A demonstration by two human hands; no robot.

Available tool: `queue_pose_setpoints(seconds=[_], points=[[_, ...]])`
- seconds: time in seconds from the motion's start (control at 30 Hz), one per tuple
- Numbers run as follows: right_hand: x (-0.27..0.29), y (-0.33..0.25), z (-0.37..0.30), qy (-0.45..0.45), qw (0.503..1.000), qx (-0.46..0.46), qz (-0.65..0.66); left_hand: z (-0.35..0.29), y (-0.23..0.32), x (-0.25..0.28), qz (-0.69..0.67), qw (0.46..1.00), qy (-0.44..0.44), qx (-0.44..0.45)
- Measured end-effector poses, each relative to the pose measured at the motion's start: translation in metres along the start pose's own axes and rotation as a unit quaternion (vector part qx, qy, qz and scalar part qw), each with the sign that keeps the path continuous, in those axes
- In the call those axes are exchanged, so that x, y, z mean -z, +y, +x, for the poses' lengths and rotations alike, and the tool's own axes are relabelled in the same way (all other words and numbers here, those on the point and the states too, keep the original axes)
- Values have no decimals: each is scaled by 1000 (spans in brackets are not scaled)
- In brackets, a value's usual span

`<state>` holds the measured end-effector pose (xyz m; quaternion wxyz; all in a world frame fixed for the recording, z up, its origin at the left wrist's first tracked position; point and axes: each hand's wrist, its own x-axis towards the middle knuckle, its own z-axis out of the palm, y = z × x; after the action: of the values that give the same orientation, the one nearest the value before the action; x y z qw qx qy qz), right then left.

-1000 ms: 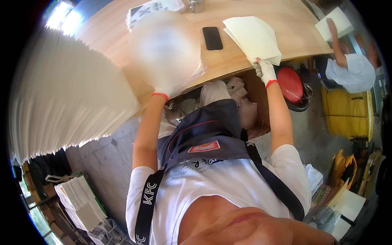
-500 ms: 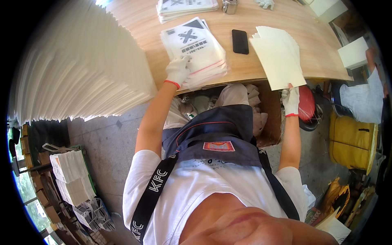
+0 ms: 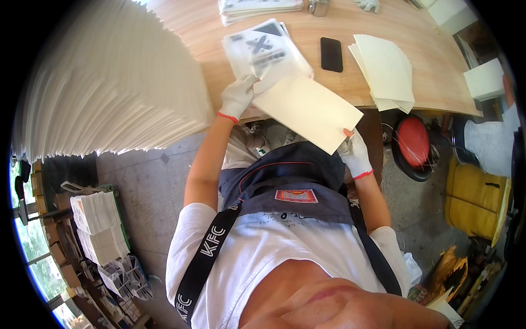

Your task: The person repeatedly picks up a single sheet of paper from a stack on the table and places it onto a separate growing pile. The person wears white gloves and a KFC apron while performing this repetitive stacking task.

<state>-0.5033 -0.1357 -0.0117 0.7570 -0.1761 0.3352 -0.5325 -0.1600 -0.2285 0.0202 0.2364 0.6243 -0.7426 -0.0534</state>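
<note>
A pale wood table (image 3: 433, 66) curves across the view from ten o'clock to two o'clock. At ten o'clock rises a tall stack of white paper (image 3: 109, 93), its many layered edges slightly uneven. At one o'clock is a cream booklet (image 3: 309, 109), plain-faced, rectangular and crisp-cornered, tilted with its near end toward four o'clock. It reaches over the table's front edge, and its far end meets a pile of clear plastic bags (image 3: 260, 46) at twelve o'clock; whether that end is inside the top bag cannot be told. The bags carry dark print: a crossed-tool emblem, a dark corner patch and lines of characters. At two o'clock lies a fan of cream booklets (image 3: 383, 71), blank on top. The black strap (image 3: 204, 257) at seven o'clock bears bold white lettering.

Both hands wear white gloves with red cuffs. The left hand (image 3: 236, 96), at eleven o'clock, is partly curled, thumb and fingers nearly together at the lower edge of the bags. The right hand (image 3: 355, 153), at three o'clock, is closed around the cream booklet's near corner, its bare thumb tip on top.
</note>
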Motion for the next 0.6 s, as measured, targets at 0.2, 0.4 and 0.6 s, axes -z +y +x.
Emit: queue_pose_setpoints(seconds=[0.2, 0.4, 0.6], points=[[-15, 21, -16, 58, 997, 44, 24, 3, 2, 15, -282, 948, -138, 50], [-34, 33, -26, 35, 998, 43, 26, -1, 3, 6, -104, 993, 17, -58], [-31, 33, -27, -49, 997, 64, 0, -17, 17, -3, -125, 989, 79, 12]])
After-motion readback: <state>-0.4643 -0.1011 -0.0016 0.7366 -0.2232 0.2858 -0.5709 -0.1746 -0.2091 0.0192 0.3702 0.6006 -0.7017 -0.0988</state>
